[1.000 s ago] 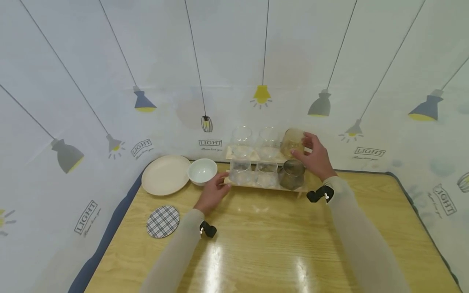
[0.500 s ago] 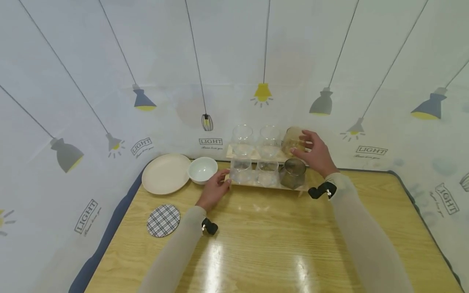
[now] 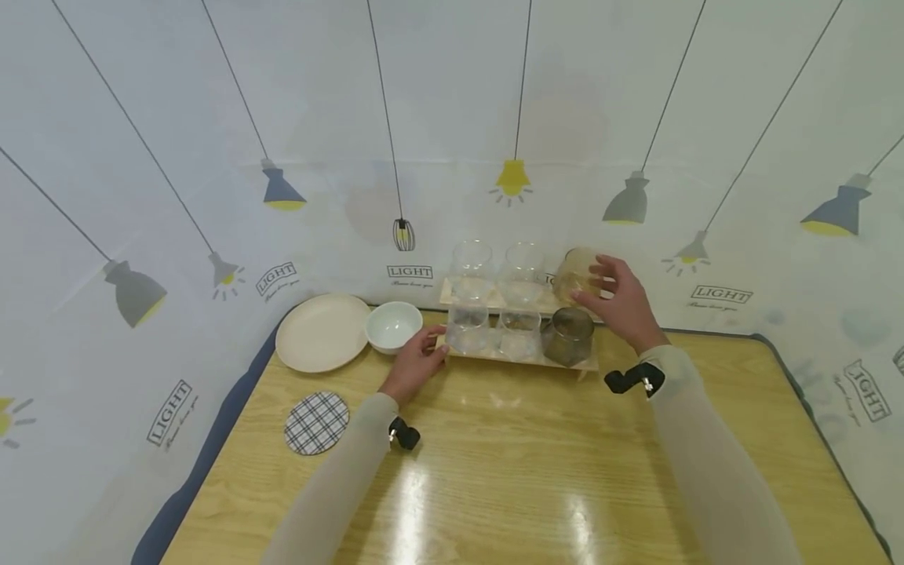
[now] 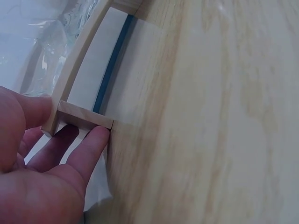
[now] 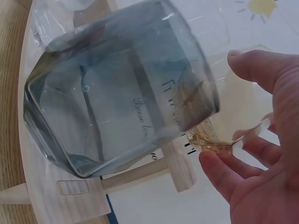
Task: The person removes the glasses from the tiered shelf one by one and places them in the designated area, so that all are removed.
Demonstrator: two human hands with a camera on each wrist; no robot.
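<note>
Slightly rightward of the earlier head view, the amber glass (image 3: 575,278) and right hand (image 3: 625,306) have moved, though the camera shifted too; thumb and fingers curl around the glass, at the upper tier's right end, how firmly I cannot tell. A slack grip on smooth glass could let it slip, or a low swing could knock the dark glass (image 3: 568,337) in front. The left hand (image 3: 413,367) pinches the rack (image 4: 73,67); tugging might rock it. The dark glass partly veils the amber one's base, so contact with the shelf stays unclear
</note>
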